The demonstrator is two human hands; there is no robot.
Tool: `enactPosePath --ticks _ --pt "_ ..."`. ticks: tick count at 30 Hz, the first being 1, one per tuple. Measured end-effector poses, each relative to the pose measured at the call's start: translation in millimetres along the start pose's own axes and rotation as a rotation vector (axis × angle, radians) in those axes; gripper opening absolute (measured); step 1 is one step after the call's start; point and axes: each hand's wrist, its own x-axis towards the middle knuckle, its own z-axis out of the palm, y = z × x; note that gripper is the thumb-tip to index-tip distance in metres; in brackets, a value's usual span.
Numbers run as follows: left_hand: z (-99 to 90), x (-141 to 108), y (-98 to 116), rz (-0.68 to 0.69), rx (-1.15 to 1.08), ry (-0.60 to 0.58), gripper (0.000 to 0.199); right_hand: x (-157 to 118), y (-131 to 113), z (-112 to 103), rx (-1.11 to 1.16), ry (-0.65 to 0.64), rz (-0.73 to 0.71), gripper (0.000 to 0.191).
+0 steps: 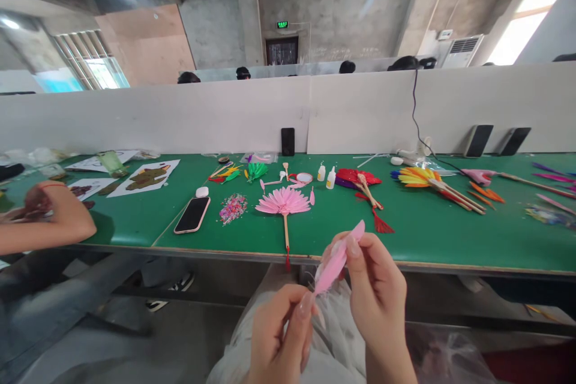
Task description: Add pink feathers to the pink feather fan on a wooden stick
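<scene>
A pink feather (332,267) is stretched between my two hands, above my lap and just in front of the table edge. My left hand (283,330) pinches its lower, quill end. Higher up, my right hand (375,288) grips it near the tip between thumb and fingers. Beyond them on the green table (252,240) lies a fan of pink feathers (283,201) with a wooden handle and a red tassel. Loose pink feathers (312,196) lie around that fan. Two small glue bottles (330,179) stand behind it.
Left of the fan are a phone (192,215) and a pile of colourful sequins (233,209). Red (360,177) and yellow feather fans (418,178) lie to the right. Another person's arm (54,225) rests at far left. A white partition (180,114) runs along the back.
</scene>
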Motion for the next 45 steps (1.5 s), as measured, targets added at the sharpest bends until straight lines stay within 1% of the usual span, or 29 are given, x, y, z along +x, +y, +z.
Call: enactPosePath --ticks 5,10,15,18,20,22,24,26,31,35,39,42,43,45 --pt "1.6 0.5 0.8 -0.03 -0.03 0.004 0.05 -0.4 -3.6 1.9 -0.035 0.009 0.018 0.023" --pt "3.7 1.0 0.7 -0.037 -0.069 0.003 0.05 -0.6 -4.2 2.7 -0.035 0.03 0.017 0.023" --pt "3.5 0.4 1.1 -0.036 -0.075 -0.001 0.049 0.3 -5.0 2.4 -0.049 0.051 -0.003 0.025" --pt "2.7 -0.1 2.1 -0.053 -0.073 0.007 0.05 1.6 -6.1 0.4 -0.011 0.061 -0.026 0.026" --pt "2.2 -0.4 2.5 -0.068 -0.071 0.015 0.05 2.5 -6.7 -1.4 0.038 0.051 -0.038 0.024" --pt "1.9 -0.6 2.4 -0.077 -0.075 0.016 0.05 2.9 -6.8 -3.3 0.055 0.028 -0.042 0.016" --pt "1.8 -0.6 1.8 -0.069 -0.078 0.01 0.049 2.7 -6.6 -4.9 0.032 0.009 -0.047 0.008" --pt "1.8 -0.5 1.0 -0.054 -0.073 0.003 0.048 2.0 -6.2 -6.0 -0.002 0.0 -0.053 0.006" --pt "1.4 -0.7 1.1 -0.046 -0.055 -0.008 0.048 1.9 -5.8 -5.6 -0.036 0.015 -0.074 0.008" --pt "1.9 -1.1 1.2 -0.027 -0.055 -0.006 0.048 2.0 -5.8 -3.9 -0.071 0.02 -0.057 0.012" --pt "3.1 -1.9 -0.2 -0.057 -0.068 0.001 0.05 -1.0 -5.5 -1.9 -0.107 0.032 -0.04 0.015" --pt "3.4 -3.2 -0.7 -0.046 -0.055 0.009 0.051 -0.8 -6.3 -0.5 -0.123 0.028 -0.04 0.016" --pt "3.2 -3.8 -0.6 -0.043 -0.056 0.013 0.051 0.4 -6.4 -0.6 -0.122 0.043 -0.048 0.017" --pt "2.2 -5.1 0.0 -0.075 -0.079 0.023 0.052 4.1 -6.3 -2.1 -0.088 0.119 -0.062 0.018"
